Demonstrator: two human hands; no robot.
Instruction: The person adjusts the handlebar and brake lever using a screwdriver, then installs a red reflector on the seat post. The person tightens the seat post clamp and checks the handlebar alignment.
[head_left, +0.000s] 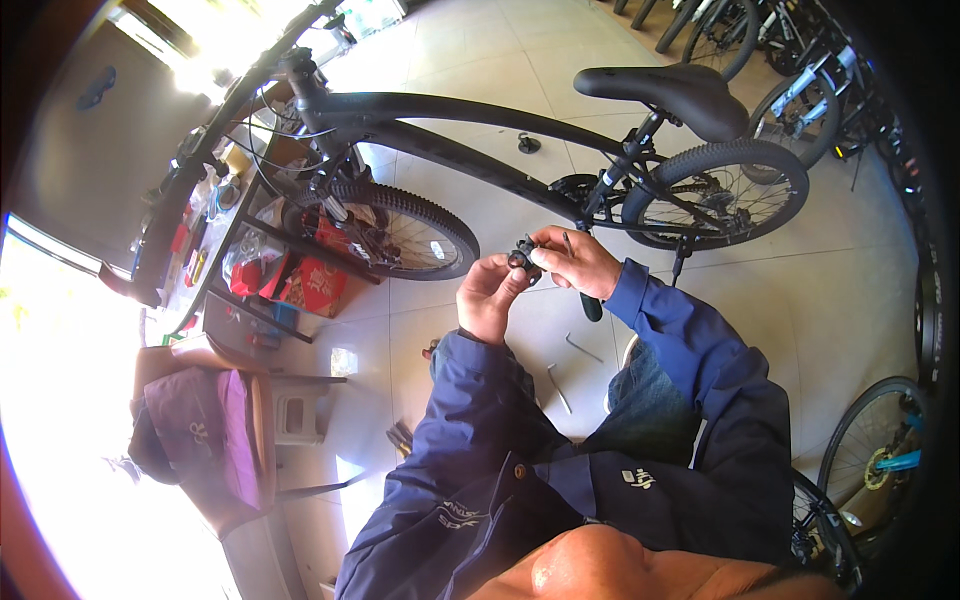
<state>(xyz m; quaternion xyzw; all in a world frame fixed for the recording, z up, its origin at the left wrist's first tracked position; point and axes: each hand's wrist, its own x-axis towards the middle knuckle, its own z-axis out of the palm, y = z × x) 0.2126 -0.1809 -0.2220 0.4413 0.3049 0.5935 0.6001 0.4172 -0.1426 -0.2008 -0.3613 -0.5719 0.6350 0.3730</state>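
A small black part with a round, ring-like end (519, 259) is held up between my two hands, and its exact kind is not clear. My left hand (487, 298) pinches it from the left, thumb and fingers closed on its lower side. From the right, my right hand (580, 262) grips its upper side with bent fingers. A short, thin dark piece (567, 243) sticks up by the right fingers; I cannot tell what it is. Just beyond my hands stands a black mountain bike (470, 158). Two hex keys lie on the floor below, one bent (583, 347), one longer (559, 389).
To the left are a cluttered workbench (225, 245), a red box (318, 283), a chair with a dark and purple cloth (200, 430) and a white stool (297, 415). Several bikes line the right side, including one with a black wheel (868, 440) nearby.
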